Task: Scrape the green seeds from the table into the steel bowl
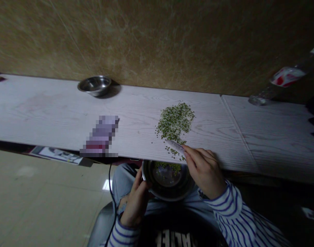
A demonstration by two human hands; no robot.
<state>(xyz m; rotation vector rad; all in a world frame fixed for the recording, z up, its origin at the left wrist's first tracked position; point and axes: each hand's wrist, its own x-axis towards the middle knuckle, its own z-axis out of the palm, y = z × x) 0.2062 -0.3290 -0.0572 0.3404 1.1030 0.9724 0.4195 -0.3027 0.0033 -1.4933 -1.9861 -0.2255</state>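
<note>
My left hand grips the left rim of a metal bowl, held below the front edge of the table. Green beans lie inside the bowl, along its side nearest the table. On the tabletop, more small green beans are spread in a loose patch, with a few strays toward the edge. My right hand is closed on a narrow greyish-white strip, whose exact kind I cannot make out. The strip's tip touches the near side of the bean patch, just above the bowl.
A second, smaller metal bowl stands at the back left by the wall. A blurred-out flat rectangular item lies near the front edge. At the right, a clear plastic bottle with a red and white label stands. A dark cable hangs down.
</note>
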